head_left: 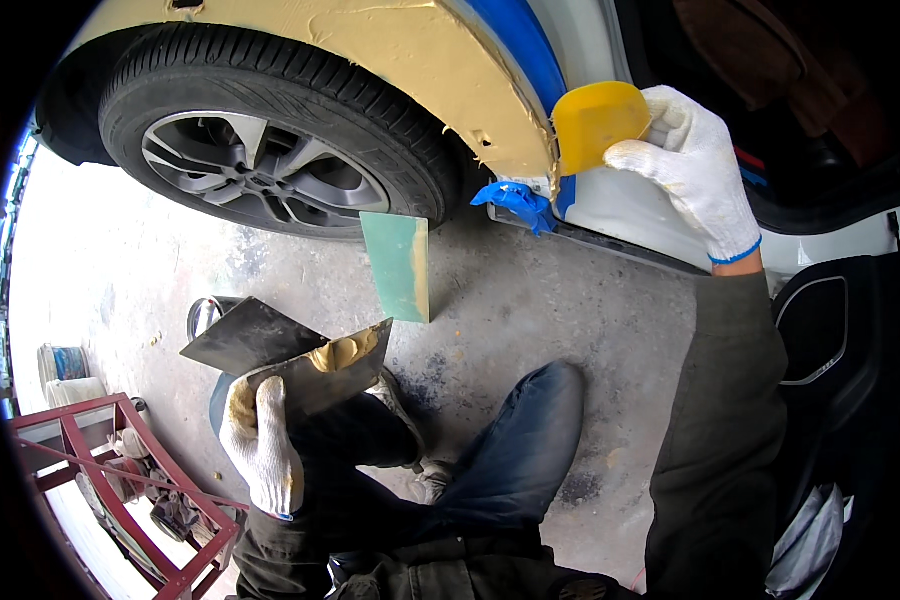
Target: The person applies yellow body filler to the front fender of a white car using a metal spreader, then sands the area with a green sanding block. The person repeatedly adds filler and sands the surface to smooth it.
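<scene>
Head view: right hand [692, 165] grips yellow spreader [595, 125].

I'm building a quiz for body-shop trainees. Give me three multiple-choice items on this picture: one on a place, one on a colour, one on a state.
1. Where is the yellow spreader?
A. On the floor
B. Against the rear edge of the wheel arch
C. On the red rack

2. What colour is the masking tape beside the filler?
A. Blue
B. Green
C. Black

3. What is on the dark metal board in the left hand?
A. Nothing
B. Water
C. A lump of tan filler

Answers: 1 B, the right hand presses the spreader to the filler-coated arch; 2 A, a blue strip runs along the panel; 3 C, tan paste sits at the board's edge.
</scene>
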### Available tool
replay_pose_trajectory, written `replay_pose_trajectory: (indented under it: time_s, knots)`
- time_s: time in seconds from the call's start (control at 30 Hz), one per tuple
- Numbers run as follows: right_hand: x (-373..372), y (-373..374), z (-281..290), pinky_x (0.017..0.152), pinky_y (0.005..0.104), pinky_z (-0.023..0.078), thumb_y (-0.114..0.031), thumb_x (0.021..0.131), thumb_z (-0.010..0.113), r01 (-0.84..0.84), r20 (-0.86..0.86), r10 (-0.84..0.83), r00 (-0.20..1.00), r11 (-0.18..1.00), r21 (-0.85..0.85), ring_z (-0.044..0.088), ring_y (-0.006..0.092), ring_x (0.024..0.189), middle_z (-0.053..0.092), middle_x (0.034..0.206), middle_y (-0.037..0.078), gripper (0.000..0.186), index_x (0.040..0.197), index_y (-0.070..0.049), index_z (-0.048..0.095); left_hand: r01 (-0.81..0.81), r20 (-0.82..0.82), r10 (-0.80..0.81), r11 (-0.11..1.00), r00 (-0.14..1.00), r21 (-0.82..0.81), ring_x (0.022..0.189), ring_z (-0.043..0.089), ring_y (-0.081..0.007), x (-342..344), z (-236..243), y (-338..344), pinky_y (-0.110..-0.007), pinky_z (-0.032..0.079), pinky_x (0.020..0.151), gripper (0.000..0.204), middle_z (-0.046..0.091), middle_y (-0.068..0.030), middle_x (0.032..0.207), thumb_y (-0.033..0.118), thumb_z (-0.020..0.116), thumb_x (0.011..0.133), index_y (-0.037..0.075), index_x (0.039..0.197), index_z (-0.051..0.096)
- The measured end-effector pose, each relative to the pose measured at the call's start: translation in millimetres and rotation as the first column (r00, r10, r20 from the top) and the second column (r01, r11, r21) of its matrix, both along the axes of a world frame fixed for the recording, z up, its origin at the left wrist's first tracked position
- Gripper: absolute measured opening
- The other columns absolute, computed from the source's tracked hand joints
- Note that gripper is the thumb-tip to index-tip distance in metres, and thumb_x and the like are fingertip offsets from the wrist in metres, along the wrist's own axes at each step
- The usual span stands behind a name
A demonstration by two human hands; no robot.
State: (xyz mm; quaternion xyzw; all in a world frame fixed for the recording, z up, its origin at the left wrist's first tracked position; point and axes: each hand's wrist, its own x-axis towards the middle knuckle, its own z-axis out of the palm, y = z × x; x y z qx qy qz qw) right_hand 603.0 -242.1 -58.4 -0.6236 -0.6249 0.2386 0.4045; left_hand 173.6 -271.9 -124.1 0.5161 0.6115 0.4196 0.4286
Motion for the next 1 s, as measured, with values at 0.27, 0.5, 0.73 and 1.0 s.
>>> replay_pose_trajectory:
  time_s: [0.27, 0.5, 0.73, 1.0]
  knots:
    - [-7, 5, 3, 0.092, 0.0282, 0.053, -0.006, 0.082, 0.079, -0.028, 0.001, 0.028, 1.0, 1.0, 0.002, 0.068, 0.0163, 0.097, 0.071, 0.104, 0.009, 0.038, 0.117, 0.0, 0.066, 0.005, 0.015, -0.005, 1.0, 1.0, 0.003, 0.085, 0.059, -0.0095, 1, -1, 0, -0.024, 0.046, 0.081, 0.017, 0.067, -0.0045, 0.095, 0.01, 0.06, 0.099, -0.005, 0.106, 0.065]
    - [1, 4, 0, 0.091, 0.0278, 0.053, -0.006, 0.082, 0.079, -0.062, -0.052, 0.064, 0.997, 0.997, 0.042, 0.068, 0.0158, 0.097, 0.071, 0.103, 0.009, 0.037, 0.115, 0.0, 0.066, -0.008, 0.015, 0.008, 1.0, 1.0, 0.004, 0.085, 0.059, -0.0091, 0, 0, 1, -0.024, 0.046, 0.081, 0.016, 0.067, -0.004, 0.095, 0.009, 0.06, 0.098, -0.004, 0.106, 0.066]
    - [2, 6, 1, 0.089, 0.0285, 0.055, -0.007, 0.081, 0.079, -0.03, 0.047, 0.028, 0.999, 0.998, 0.062, 0.068, 0.0161, 0.095, 0.071, 0.102, 0.009, 0.036, 0.114, 0.001, 0.066, -0.013, 0.013, 0.013, 1.0, 1.0, 0.024, 0.085, 0.058, -0.0089, 2, 0, 2, -0.023, 0.046, 0.081, 0.016, 0.067, -0.0038, 0.094, 0.01, 0.06, 0.098, -0.004, 0.105, 0.066]
    - [-31, -74, -22, 0.103, 0.0376, 0.051, -0.001, 0.075, 0.074, 0.279, -0.538, -0.118, 0.835, 0.933, 0.228, 0.059, 0.024, 0.121, 0.061, 0.127, 0.016, 0.07, 0.14, 0.0, 0.046, 0.015, -0.016, -0.015, 0.999, 1.0, 0.046, 0.082, 0.06, -0.0096, -5, -7, 6, -0.025, 0.047, 0.08, 0.022, 0.067, -0.0044, 0.094, 0.018, 0.06, 0.099, -0.002, 0.105, 0.065]
